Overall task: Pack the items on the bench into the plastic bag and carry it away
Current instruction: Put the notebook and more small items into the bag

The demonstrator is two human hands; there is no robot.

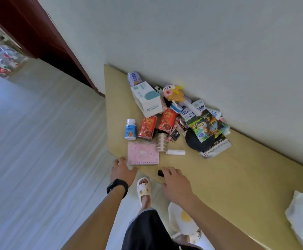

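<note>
Right hand [176, 183] touches a small black object [160, 173] on the wooden bench [237, 168]; whether it grips it cannot be told. Left hand [122, 168] lies relaxed and empty at the bench edge beside a pink notebook [143, 153]. A white plastic bag [302, 212] sits far right.

Bare forearms; a black band [117, 187], perhaps a watch, on the left wrist; dark shorts [145, 230]; cream slippers [143, 189].
</note>
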